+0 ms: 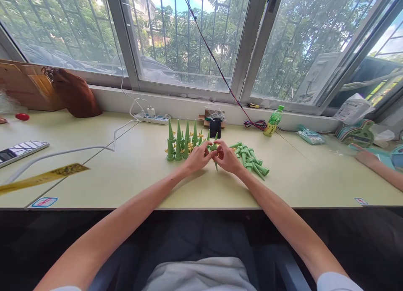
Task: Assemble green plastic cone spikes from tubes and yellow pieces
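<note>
My left hand (199, 157) and my right hand (228, 158) meet over the table, fingertips pinched together on a green plastic watering spike (216, 166). Its pointed ends show above and below my fingers; the middle is partly hidden. Just left of my left hand, several green spikes (178, 151) stand upright in rows, with small yellow parts (181, 149) among them. A heap of loose green spikes (252, 160) lies beside my right hand, pointing various ways.
Behind the rows sit a black phone-like object (215, 127) and a power strip (154, 119). A green-labelled bottle (273, 121) stands back right. Another person's hand (367, 157) rests far right. A white cable (78, 150) and yellow strip (47, 177) cross the left side.
</note>
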Demonstrator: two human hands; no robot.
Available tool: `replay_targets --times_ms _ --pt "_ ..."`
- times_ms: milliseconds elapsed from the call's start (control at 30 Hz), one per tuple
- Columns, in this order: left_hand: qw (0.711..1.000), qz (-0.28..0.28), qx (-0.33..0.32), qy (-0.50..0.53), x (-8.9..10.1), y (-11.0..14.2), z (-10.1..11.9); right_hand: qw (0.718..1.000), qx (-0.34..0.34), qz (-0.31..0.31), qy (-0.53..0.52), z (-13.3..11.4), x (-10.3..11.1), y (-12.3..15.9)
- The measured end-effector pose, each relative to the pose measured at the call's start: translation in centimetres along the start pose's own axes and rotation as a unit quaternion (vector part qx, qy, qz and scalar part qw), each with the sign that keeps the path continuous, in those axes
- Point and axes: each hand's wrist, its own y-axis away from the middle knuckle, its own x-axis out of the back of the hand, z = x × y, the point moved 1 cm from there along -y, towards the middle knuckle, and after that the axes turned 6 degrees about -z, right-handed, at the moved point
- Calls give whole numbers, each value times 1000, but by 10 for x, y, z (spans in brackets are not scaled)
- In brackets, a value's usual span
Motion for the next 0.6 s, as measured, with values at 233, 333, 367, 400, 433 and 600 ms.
replay_targets --times_ms 233,333,367,400,433,600 --pt "1000 -4 7 20 1 1 1 1000 -3 -17 -5 0 -1 0" --pt "999 -7 14 30 1 1 2 1000 -1 -19 -22 2 -1 0" --pt "999 -9 17 37 1 1 2 999 -3 -21 -26 2 -1 0" --pt "999 -10 21 46 1 1 2 999 -5 -24 -28 2 -1 0" --pt "998 -11 25 56 1 0 2 999 -7 -27 -30 3 -1 0" --pt "995 23 50 85 3 -2 1 999 1 -42 -27 1 -2 1"
